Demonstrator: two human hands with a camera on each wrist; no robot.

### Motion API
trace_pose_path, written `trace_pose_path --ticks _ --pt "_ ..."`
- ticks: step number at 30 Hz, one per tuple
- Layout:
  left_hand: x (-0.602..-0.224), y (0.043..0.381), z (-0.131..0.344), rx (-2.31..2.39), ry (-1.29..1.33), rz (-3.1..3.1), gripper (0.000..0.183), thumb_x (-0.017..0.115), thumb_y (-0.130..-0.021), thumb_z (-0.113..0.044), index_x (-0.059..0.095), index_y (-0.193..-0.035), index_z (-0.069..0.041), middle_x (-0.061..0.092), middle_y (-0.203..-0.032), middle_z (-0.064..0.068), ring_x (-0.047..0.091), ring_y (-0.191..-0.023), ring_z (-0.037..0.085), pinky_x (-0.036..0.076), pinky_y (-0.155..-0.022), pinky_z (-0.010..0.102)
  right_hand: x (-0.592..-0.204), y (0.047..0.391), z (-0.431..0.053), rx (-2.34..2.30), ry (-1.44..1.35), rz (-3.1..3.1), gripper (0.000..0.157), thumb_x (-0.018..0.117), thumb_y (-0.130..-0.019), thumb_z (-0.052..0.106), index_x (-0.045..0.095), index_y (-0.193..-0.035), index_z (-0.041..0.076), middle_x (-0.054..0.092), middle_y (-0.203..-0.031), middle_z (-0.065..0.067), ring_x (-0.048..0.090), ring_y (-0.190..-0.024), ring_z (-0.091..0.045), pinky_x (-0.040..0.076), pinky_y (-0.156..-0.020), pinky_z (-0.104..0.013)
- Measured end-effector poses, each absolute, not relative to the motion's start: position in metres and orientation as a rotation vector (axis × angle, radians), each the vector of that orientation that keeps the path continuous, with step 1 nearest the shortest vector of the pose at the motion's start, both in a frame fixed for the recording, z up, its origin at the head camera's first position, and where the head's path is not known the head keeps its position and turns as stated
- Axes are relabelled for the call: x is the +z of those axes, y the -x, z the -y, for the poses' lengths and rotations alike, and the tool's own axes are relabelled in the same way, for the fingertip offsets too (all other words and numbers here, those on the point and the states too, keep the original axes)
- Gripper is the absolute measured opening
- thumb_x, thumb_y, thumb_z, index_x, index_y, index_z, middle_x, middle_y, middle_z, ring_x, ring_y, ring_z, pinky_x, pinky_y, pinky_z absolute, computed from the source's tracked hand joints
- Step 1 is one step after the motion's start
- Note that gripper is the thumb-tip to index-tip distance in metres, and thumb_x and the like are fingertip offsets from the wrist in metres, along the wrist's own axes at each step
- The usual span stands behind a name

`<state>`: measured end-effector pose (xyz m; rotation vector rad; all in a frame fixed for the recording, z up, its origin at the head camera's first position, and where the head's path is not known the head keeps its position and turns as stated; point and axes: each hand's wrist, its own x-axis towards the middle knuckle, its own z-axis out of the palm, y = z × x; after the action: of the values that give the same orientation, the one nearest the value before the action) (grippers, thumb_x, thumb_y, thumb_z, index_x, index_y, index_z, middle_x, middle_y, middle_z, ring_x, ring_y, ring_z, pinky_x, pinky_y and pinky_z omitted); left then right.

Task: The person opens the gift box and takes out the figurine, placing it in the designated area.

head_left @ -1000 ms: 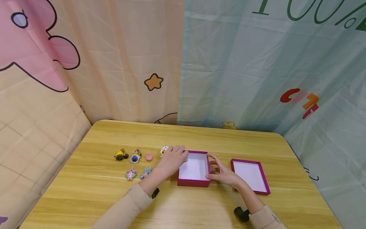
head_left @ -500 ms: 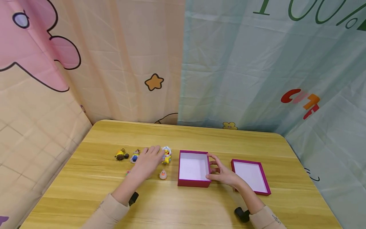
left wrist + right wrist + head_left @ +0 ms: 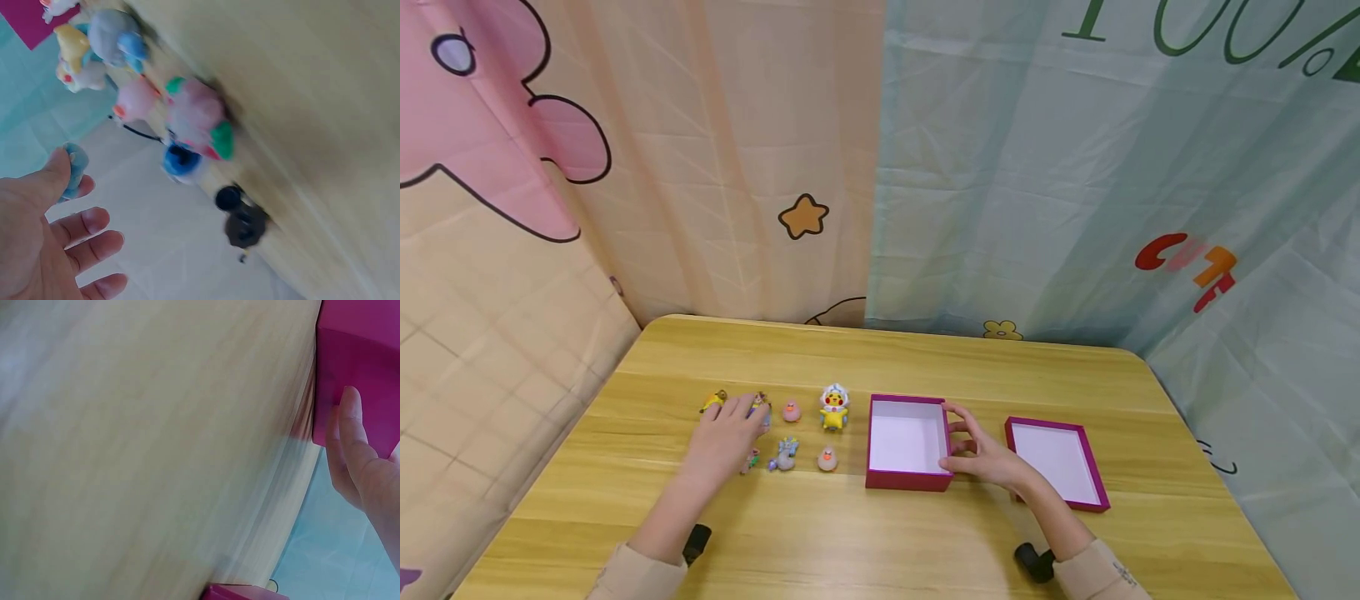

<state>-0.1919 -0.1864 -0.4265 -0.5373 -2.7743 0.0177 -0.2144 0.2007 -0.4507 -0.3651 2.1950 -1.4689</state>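
My left hand is over the left part of the toy group. In the left wrist view, its thumb and index finger pinch a small light-blue toy, whose kind I cannot tell; the other fingers are loosely bent. Close by are a pink-and-green figure, a blue-and-white figure and a yellow-and-brown figure, partly hidden by the hand in the head view. My right hand holds the right wall of a magenta box, thumb and index on its rim. The box's white interior holds nothing visible.
A pink duck, a yellow figure with a white hood, a grey-blue figure and a pale duck stand left of the box. The box lid lies inside-up to the right on the wooden table.
My left hand has moved left from the box's left edge, across the toys, to the far-left figures. The right hand and the box have stayed in place.
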Motion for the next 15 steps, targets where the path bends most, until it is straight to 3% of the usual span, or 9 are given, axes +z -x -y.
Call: trace_pose_path --ticks 9,15 --pt "-0.436 0.180 0.222 0.043 0.472 2.840 0.028 0.066 -0.081 -0.021 0.056 -0.104 -0.009 0.051 -0.101 0.012 0.049 -0.095 0.032 0.038 -0.074 0.047 -0.451 0.215 -0.200 -1.466 0.373 -2.198 0.081 0.067 -0.082 0.019 0.014 -0.143 0.024 0.030 -0.134 -0.019 0.044 -0.109 -0.031 0.044 -0.087 -0.046" --pt "-0.444 0.174 0.238 0.103 0.469 2.899 0.019 0.062 -0.082 -0.007 0.052 -0.098 -0.010 0.050 -0.099 0.012 0.051 -0.094 0.034 0.041 -0.075 0.049 -0.450 0.215 -0.200 -1.472 0.375 -2.191 0.081 0.067 -0.082 0.019 0.014 -0.143 0.024 0.030 -0.134 -0.020 0.044 -0.109 -0.031 0.044 -0.087 -0.045"
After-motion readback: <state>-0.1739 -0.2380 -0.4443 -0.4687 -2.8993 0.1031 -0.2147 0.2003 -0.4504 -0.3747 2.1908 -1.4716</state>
